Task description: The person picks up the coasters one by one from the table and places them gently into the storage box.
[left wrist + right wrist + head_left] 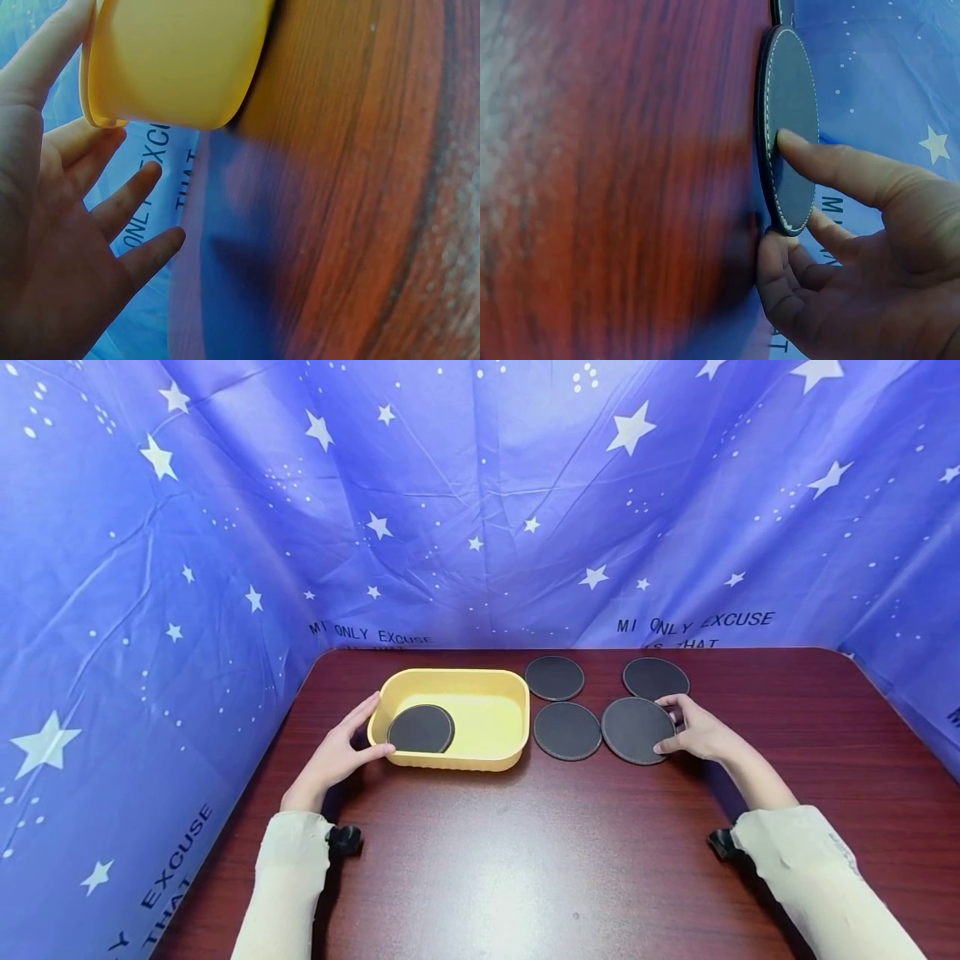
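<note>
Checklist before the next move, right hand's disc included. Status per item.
1. Right hand grips the held disc: ok, thumb on its upper face, fingers at its edge.
2. Left hand on the yellow container: ok, thumb at the near rim.
3. Room inside the container: ok, one black disc toward the left, floor bare to the right.
4. Held disc fully off the table: cannot tell.
5. Held disc free of the neighbor on its left: cannot tell, edges meet in the head view.
6. All discs in the container: not ok, three lie on the table besides the held one.
</note>
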Available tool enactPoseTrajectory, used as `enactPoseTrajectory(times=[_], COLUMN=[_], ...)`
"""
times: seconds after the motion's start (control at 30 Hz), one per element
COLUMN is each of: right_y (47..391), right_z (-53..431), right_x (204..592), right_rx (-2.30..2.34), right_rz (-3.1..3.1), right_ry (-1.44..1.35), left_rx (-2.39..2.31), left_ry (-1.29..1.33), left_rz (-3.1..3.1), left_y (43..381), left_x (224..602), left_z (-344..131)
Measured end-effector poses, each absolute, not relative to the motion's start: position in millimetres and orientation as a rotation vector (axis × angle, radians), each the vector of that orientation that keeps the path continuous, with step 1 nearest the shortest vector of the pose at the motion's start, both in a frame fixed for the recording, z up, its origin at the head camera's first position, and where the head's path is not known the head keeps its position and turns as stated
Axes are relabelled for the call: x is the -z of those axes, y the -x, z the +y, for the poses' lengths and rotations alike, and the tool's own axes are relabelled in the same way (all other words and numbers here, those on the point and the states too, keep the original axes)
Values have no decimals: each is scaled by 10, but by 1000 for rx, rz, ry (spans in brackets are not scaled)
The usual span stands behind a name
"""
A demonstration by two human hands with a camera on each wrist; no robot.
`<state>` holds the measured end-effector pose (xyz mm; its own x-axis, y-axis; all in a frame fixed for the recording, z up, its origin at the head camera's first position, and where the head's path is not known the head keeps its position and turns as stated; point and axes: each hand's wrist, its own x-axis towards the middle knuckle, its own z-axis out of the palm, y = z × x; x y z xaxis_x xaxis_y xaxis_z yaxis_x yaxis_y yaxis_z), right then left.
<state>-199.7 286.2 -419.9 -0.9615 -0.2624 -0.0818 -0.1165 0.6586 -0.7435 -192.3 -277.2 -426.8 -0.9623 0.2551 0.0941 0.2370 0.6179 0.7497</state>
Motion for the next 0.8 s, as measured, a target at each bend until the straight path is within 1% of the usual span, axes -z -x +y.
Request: enactPoseTrajectory(times=[0.37, 0.8], right_y=[1930, 1828], right_z=[2976, 3029], right_x=[4187, 4131], right_rx=[1644, 2040], right_rz=[2360, 1958], right_ry=[92, 40], left_rx=[-1296, -1317], left_ry=[-410, -424], left_rz=[2802, 2794], left_y=[1936, 1948], left_x=[4278, 4279], left_z=[-2766, -2773])
